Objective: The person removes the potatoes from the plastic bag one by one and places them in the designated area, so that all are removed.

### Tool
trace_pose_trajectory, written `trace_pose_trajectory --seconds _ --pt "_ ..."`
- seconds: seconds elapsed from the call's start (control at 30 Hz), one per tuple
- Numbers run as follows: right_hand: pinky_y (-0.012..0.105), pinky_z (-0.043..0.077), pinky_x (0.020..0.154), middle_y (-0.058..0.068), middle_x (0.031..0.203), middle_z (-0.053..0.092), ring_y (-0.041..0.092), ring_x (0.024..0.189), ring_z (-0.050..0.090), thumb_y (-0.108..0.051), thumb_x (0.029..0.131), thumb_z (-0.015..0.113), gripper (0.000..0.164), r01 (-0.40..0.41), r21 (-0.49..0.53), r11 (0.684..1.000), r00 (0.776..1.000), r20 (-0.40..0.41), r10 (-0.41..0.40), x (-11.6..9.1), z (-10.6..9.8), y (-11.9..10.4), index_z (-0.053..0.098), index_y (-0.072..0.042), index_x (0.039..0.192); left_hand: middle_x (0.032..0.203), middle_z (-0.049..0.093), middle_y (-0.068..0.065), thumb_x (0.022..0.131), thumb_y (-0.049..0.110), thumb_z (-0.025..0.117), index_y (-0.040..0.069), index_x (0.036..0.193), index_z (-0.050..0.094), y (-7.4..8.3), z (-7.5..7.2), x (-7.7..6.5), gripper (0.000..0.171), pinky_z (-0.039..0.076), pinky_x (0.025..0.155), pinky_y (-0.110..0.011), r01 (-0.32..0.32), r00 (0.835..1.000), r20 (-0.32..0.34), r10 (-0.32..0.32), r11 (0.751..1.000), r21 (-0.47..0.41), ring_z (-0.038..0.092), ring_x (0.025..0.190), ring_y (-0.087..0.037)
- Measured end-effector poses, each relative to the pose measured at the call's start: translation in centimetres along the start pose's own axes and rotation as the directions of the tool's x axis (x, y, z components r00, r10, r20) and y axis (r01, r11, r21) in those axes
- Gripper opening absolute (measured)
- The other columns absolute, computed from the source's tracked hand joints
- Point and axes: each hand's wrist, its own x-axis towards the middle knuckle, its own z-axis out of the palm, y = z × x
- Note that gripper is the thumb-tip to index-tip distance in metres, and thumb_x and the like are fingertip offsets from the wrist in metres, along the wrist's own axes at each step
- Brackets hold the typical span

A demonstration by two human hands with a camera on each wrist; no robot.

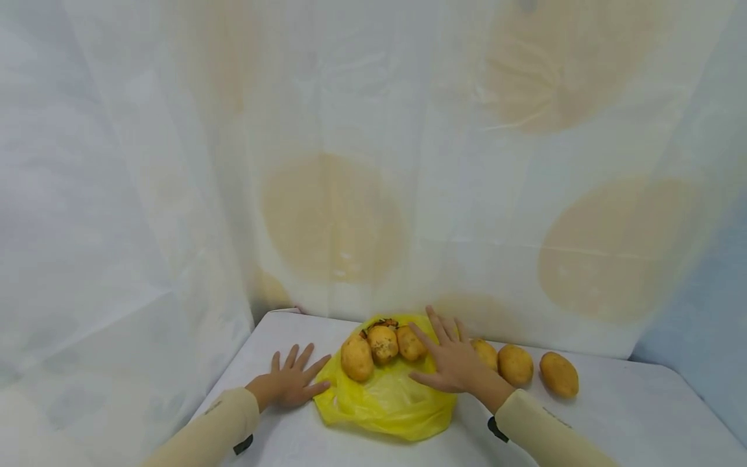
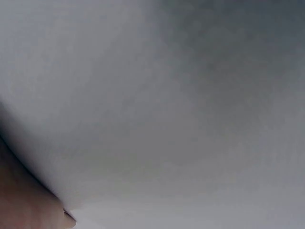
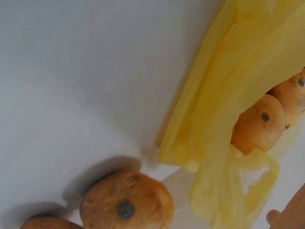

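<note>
A crinkled yellow plastic bag [image 1: 388,405] lies on the white table, with three potatoes [image 1: 357,358] showing at its open side and small dark brown bits [image 1: 385,322] behind them. My left hand [image 1: 288,383] rests on the table left of the bag, fingers spread and thumb near the bag's edge. Over the bag's right side my right hand [image 1: 454,363] has its fingers straight and spread, holding nothing; it overlaps the rightmost of these potatoes in the head view. The right wrist view shows the bag's side [image 3: 214,95] with potatoes [image 3: 259,124] inside its opening.
Three more potatoes sit in a row right of my right hand: one partly hidden [image 1: 486,353], one in the middle [image 1: 516,366] and one farthest right [image 1: 559,375]. White sheeting [image 1: 467,194] with large tan circles hangs behind the table, and pale sheeting [image 1: 87,227] hangs at the left.
</note>
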Motion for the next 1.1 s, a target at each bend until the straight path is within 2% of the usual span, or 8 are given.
trace_pose_trajectory --seconds 0.17,0.27,0.5,0.6,0.8,0.93,1.1 --pt "0.069 0.014 0.115 0.021 0.165 0.006 0.041 0.15 0.021 -0.073 0.087 0.052 0.09 0.018 -0.021 1.0 1.0 0.013 -0.017 0.4 -0.1 -0.6 0.024 -0.026 0.158 0.167 0.009 -0.013 0.094 0.076 0.028 0.036 0.157 0.022 0.0 -0.1 -0.3 0.074 0.001 0.112 -0.075 -0.004 1.0 0.006 0.004 1.0 -0.005 0.008 0.151 -0.046" --pt "0.069 0.017 0.114 0.022 0.165 0.01 0.041 0.149 0.024 -0.07 0.087 0.054 0.088 0.037 -0.001 0.999 0.999 0.012 -0.037 0.4 -0.1 -1.0 0.027 -0.024 0.157 0.167 0.008 -0.014 0.094 0.075 0.028 0.036 0.157 0.022 0.1 -0.1 -0.4 0.074 0.001 0.112 -0.074 0.002 1.0 0.018 -0.002 1.0 -0.01 0.007 0.151 -0.046" --pt "0.065 0.015 0.118 0.02 0.165 0.008 0.039 0.15 0.021 -0.07 0.088 0.052 0.091 0.058 0.042 0.997 0.996 0.069 -0.06 0.9 -0.1 -1.5 0.021 -0.023 0.159 0.167 0.007 -0.013 0.093 0.076 0.028 0.036 0.157 0.021 0.3 -0.5 -0.4 0.075 0.001 0.112 -0.075 0.006 1.0 0.015 -0.006 1.0 0.001 0.007 0.151 -0.046" --pt "0.063 0.015 0.118 0.021 0.165 0.012 0.039 0.15 0.021 -0.067 0.088 0.055 0.091 0.078 0.057 0.995 0.994 0.073 -0.082 1.2 0.2 -1.5 0.024 -0.019 0.158 0.167 0.007 -0.014 0.094 0.075 0.029 0.035 0.157 0.021 0.4 -0.8 -0.5 0.074 0.001 0.112 -0.074 0.006 1.0 0.022 -0.006 1.0 -0.003 0.007 0.151 -0.047" --pt "0.057 0.026 0.118 0.02 0.162 0.024 0.037 0.147 0.031 -0.06 0.087 0.064 0.089 0.139 0.098 0.985 0.99 0.01 -0.14 2.0 0.7 -1.0 0.035 -0.008 0.153 0.167 0.007 -0.013 0.093 0.076 0.028 0.036 0.157 0.021 0.1 -0.5 0.0 0.076 0.0 0.112 -0.074 0.002 1.0 0.022 -0.002 1.0 -0.007 0.006 0.151 -0.046" --pt "0.057 0.031 0.115 0.021 0.16 0.029 0.037 0.143 0.037 -0.054 0.086 0.069 0.088 0.16 0.165 0.973 0.986 0.016 -0.165 2.1 0.8 -0.8 0.038 -0.002 0.15 0.167 0.005 -0.012 0.092 0.078 0.027 0.038 0.157 0.02 0.1 -0.1 0.1 0.077 -0.001 0.112 -0.074 0.012 0.999 0.035 -0.011 1.0 -0.012 0.005 0.151 -0.045" --pt "0.06 0.03 0.114 0.019 0.157 0.035 0.035 0.142 0.039 -0.053 0.087 0.069 0.088 0.128 0.163 0.978 0.988 0.065 -0.14 2.6 1.0 -0.6 0.036 -0.004 0.152 0.167 0.006 -0.013 0.093 0.077 0.028 0.036 0.157 0.021 0.2 -0.6 0.0 0.076 -0.001 0.112 -0.074 0.017 0.999 0.028 -0.017 1.0 -0.013 0.006 0.151 -0.046"
